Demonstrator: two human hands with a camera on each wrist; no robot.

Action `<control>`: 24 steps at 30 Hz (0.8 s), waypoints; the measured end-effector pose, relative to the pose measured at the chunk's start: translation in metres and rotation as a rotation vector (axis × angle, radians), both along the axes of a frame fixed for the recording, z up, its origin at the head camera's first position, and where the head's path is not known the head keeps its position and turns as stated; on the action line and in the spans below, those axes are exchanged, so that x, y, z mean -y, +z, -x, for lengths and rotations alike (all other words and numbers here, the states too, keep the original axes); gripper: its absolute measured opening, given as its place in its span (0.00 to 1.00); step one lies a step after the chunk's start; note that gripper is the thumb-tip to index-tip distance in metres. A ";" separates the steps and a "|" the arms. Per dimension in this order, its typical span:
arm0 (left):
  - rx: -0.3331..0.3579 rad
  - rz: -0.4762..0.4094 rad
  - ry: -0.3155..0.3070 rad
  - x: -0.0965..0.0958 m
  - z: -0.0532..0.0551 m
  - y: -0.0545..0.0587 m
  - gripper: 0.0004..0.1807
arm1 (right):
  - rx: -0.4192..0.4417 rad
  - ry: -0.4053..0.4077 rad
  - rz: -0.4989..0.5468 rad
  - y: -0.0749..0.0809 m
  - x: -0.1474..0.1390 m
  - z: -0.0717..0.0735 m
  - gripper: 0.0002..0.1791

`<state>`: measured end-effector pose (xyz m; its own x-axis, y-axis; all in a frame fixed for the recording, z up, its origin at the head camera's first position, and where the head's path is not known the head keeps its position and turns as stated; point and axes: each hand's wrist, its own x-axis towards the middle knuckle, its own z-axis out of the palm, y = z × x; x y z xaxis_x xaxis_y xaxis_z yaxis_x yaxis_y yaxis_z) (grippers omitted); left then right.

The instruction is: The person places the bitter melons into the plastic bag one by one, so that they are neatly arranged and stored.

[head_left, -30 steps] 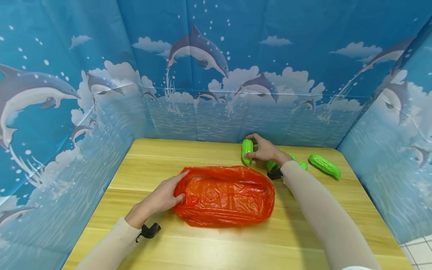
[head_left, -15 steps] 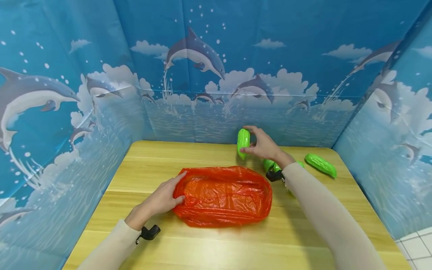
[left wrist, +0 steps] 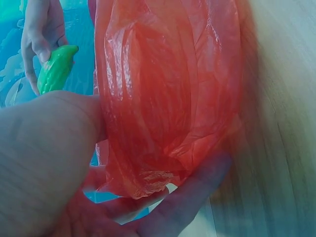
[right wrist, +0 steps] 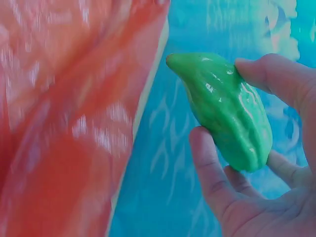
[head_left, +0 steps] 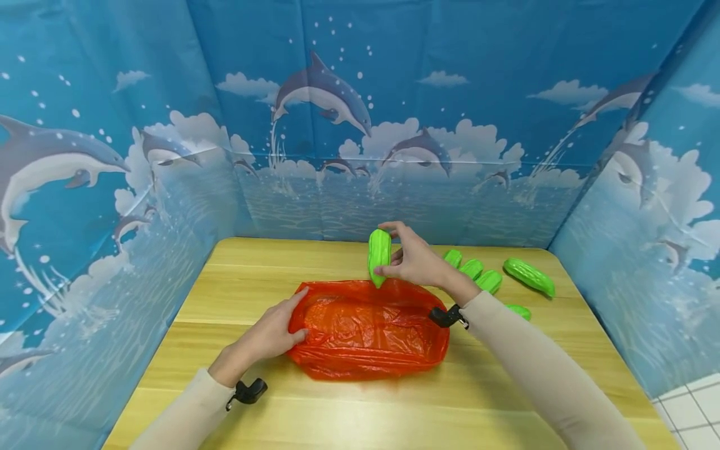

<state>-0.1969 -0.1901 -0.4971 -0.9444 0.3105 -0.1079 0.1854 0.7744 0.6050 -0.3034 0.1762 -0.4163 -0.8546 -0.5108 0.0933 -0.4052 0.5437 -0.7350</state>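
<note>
Head view: item 1, green gourd (head_left: pixel 379 255), qty 1, in your R hand (head_left: pixel 419 259), pinched btwn thumb & fingers. Finish glossy, ribbed, bright; blunt upper end, tapering to pointed lower end w/ brownish tip (R wrist view). Loc.: just L of your R palm, near far rim of item 2, red plastic bag (head_left: pixel 360 364), qty 1; R wrist view shows a gap btwn the two. Your L hand (head_left: pixel 269 328): thumb & fingers spread, touching bag's L end; hands apart. Item 3, green pieces (head_left: pixel 530 277), qty 5 visible, R of your R hand, some partly hidden by your arm. Wood table (head_left: pixel 360 412): surface extends btwn forearms, also fwd of L hand to far edge, w/ dolphin curtain (head_left: pixel 337 206) behind.
</note>
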 end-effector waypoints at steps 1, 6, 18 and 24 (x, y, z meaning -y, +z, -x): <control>0.000 0.000 0.000 0.000 0.000 -0.001 0.52 | 0.009 0.016 0.003 -0.001 0.004 -0.004 0.56; -0.002 0.005 -0.004 0.000 -0.001 -0.002 0.53 | 0.053 0.074 -0.002 -0.006 0.022 -0.017 0.55; -0.027 0.006 -0.013 -0.003 -0.001 0.003 0.55 | 0.086 0.164 -0.046 -0.014 0.054 -0.036 0.56; -0.041 0.006 -0.025 -0.003 -0.001 0.002 0.56 | 0.108 0.173 -0.071 -0.017 0.062 -0.042 0.54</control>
<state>-0.1960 -0.1870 -0.4955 -0.9402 0.3331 -0.0709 0.2290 0.7726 0.5921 -0.2612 0.1143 -0.4337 -0.7564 -0.6531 -0.0359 -0.4178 0.5246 -0.7418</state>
